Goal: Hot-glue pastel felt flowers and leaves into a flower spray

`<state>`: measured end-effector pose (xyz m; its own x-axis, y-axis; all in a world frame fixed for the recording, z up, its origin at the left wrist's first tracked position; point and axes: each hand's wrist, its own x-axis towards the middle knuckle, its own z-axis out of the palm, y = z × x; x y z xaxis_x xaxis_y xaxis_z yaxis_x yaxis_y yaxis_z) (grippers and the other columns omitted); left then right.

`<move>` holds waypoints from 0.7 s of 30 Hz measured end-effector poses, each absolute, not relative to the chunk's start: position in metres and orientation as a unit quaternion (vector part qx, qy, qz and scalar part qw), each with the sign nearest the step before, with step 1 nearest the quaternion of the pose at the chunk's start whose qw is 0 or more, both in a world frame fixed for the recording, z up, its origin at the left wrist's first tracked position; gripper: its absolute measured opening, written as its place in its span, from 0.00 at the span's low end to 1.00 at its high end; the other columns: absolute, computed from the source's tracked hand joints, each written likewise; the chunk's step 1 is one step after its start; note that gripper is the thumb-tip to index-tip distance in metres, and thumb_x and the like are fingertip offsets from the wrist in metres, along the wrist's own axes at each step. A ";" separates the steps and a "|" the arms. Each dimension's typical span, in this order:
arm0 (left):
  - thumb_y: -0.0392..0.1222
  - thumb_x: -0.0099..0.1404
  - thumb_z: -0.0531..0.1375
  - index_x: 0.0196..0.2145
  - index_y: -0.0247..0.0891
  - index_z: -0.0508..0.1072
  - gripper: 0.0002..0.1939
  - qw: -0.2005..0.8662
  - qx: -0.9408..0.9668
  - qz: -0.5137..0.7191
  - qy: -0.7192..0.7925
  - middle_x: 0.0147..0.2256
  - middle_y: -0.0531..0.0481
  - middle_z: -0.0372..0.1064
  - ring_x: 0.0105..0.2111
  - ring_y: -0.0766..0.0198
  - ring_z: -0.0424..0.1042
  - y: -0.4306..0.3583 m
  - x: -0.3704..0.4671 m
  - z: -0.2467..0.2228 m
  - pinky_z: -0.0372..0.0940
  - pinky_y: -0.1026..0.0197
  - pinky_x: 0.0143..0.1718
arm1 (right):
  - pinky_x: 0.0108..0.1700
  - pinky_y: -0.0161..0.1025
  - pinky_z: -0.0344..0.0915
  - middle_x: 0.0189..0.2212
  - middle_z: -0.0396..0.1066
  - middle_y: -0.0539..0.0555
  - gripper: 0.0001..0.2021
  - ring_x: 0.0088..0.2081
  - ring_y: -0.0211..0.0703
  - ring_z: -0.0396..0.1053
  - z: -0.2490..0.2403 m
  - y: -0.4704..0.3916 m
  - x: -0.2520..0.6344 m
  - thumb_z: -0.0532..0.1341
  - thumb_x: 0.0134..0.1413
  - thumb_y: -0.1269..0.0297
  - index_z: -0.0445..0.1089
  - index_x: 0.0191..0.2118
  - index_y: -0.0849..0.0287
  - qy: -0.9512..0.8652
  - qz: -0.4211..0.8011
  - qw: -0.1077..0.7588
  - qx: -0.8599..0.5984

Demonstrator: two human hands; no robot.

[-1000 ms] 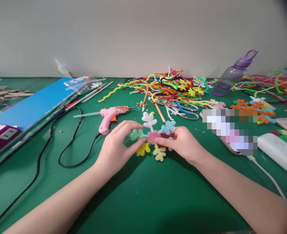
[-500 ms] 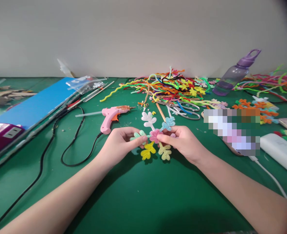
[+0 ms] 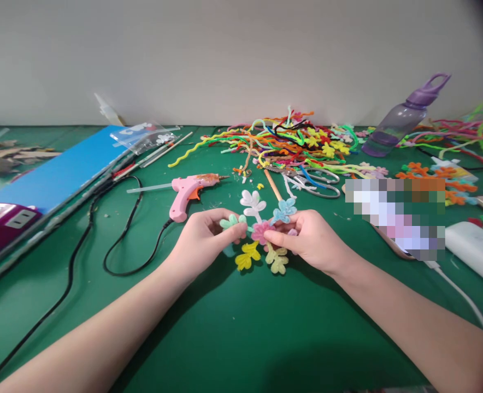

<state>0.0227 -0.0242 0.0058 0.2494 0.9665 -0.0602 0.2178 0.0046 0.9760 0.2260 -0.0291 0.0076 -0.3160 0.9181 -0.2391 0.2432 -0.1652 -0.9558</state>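
Observation:
Between my hands is a pipe-cleaner snowflake [image 3: 260, 233] with a pink flower at its centre and fuzzy arms in white, blue, mint, yellow, pale yellow and lilac. My left hand [image 3: 208, 234] pinches the mint arm at its left side. With the thumb against the pink centre, my right hand [image 3: 302, 237] grips the right side and partly covers the lilac arm. The fingers behind the piece are mostly hidden. A pink hot glue gun [image 3: 184, 196] with a clear glue stick lies left of the snowflake, and scissors [image 3: 319, 185] lie beyond my right hand.
A heap of coloured pipe cleaners [image 3: 282, 142] lies at the back of the green table [image 3: 233, 338]. A purple bottle [image 3: 397, 128], a blurred-out phone [image 3: 397, 218] and a white power bank [image 3: 475, 251] are on the right. On the left are a blue board [image 3: 61, 172] and a black cord [image 3: 75, 251].
My left thumb has shifted slightly onto the mint arm, and the snowflake is turned a little. Both hands keep their hold. The whole view has moved slightly.

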 end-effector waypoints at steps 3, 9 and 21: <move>0.50 0.56 0.64 0.28 0.36 0.72 0.14 0.516 0.586 0.391 0.487 0.24 0.53 0.71 0.25 0.66 0.70 -0.025 0.024 0.007 0.65 0.65 0.30 | 0.29 0.34 0.66 0.31 0.77 0.54 0.12 0.29 0.39 0.73 0.007 -0.030 0.226 0.66 0.48 0.57 0.76 0.36 0.59 -0.565 0.572 0.316 -0.503; 0.49 0.55 0.66 0.41 0.36 0.74 0.19 0.571 0.569 0.405 0.432 0.38 0.47 0.76 0.39 0.58 0.75 -0.026 0.025 0.006 0.69 0.59 0.41 | 0.24 0.33 0.63 0.28 0.76 0.52 0.17 0.27 0.38 0.70 0.007 -0.031 0.223 0.70 0.40 0.53 0.71 0.35 0.58 -0.514 0.579 0.375 -0.510; 0.50 0.56 0.65 0.31 0.36 0.77 0.14 0.521 0.608 0.366 0.475 0.28 0.50 0.76 0.29 0.62 0.73 -0.025 0.021 0.006 0.68 0.64 0.32 | 0.32 0.35 0.69 0.28 0.75 0.51 0.16 0.28 0.38 0.72 0.007 -0.030 0.224 0.70 0.41 0.57 0.73 0.36 0.58 -0.518 0.584 0.389 -0.490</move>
<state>0.0211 -0.0254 0.0061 0.2815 0.9583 -0.0496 0.1963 -0.0069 0.9805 0.2245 -0.0298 0.0070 -0.2175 0.9612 -0.1698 0.0540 -0.1618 -0.9853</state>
